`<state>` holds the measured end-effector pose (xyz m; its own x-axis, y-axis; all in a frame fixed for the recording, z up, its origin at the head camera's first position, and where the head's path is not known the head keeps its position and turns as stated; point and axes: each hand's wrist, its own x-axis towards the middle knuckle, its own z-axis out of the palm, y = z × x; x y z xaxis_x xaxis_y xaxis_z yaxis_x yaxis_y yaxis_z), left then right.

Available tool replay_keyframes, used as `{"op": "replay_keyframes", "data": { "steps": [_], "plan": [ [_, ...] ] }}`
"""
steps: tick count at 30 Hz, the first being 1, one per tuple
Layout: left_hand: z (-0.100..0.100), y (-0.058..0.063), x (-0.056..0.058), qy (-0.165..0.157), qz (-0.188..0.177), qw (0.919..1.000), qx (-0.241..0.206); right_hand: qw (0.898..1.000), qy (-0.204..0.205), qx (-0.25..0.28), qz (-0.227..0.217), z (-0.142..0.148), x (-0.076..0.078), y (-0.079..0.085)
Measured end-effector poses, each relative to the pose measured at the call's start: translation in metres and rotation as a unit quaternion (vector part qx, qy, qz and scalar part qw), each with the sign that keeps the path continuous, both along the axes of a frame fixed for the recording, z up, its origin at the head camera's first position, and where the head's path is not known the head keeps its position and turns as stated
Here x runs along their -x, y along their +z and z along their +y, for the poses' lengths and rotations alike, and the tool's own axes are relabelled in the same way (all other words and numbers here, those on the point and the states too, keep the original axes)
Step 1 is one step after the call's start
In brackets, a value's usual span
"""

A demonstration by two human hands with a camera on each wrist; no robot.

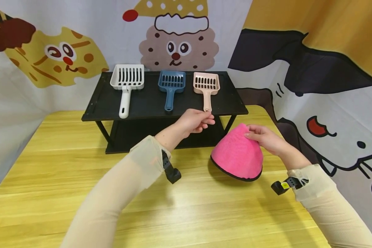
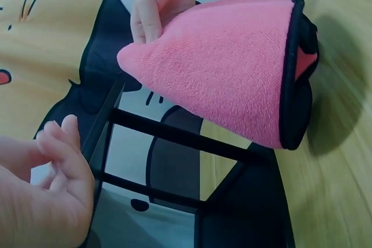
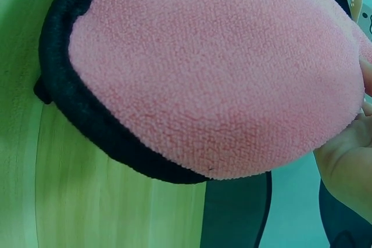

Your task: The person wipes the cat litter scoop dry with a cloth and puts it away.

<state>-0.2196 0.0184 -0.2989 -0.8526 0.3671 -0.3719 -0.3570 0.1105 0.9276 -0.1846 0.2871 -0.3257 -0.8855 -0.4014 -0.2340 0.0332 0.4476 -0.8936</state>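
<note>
My left hand [image 1: 196, 121] pinches the handle end of a pink cat litter scoop [image 1: 206, 82], whose slotted head lies on the black rack's top. In the left wrist view, the left hand's [image 2: 49, 184] thumb and fingers meet and the scoop is out of sight. To the right, my right hand [image 1: 265, 138] pinches the peak of a pink plush cap [image 1: 238, 153] with black edging. The cap [image 2: 221, 68] hangs peak up, its open rim down near the table. It fills most of the right wrist view, with part of the right hand [image 3: 349, 164] at the edge.
A white litter scoop [image 1: 127, 77] and a blue one [image 1: 172, 81] lie left of the pink scoop on the black two-tier rack [image 1: 148, 103]. The rack stands at the back of the wooden table [image 1: 186, 213], before a cartoon-printed curtain [image 1: 111, 20].
</note>
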Motion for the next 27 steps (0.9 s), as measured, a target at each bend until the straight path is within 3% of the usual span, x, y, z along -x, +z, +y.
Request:
{"op": "replay_keyframes", "data": {
  "steps": [5, 10, 15, 21, 24, 27],
  "plan": [
    [0.004, -0.001, 0.002, -0.006, -0.035, 0.9965, -0.076, 1.000, -0.004, 0.000, -0.004, 0.001, 0.000, -0.001],
    [0.005, 0.002, 0.000, -0.053, -0.034, 0.9939, -0.090, 1.000, -0.006, 0.000, 0.000, 0.002, -0.001, -0.002],
    [-0.001, 0.002, -0.009, -0.099, -0.011, 0.9936, -0.053, 1.000, -0.012, -0.004, 0.002, 0.003, -0.002, -0.003],
    [-0.017, -0.011, -0.022, -0.145, -0.005, 0.9894, 0.010, 0.999, -0.028, -0.028, 0.024, 0.006, -0.004, 0.002],
    [-0.029, -0.020, -0.029, -0.164, -0.017, 0.9859, 0.031, 0.996, -0.049, -0.068, 0.044, 0.008, -0.004, 0.007],
    [-0.045, -0.030, -0.033, -0.169, -0.024, 0.9843, 0.045, 0.985, -0.071, -0.135, 0.086, 0.011, -0.004, 0.013]
  ]
}}
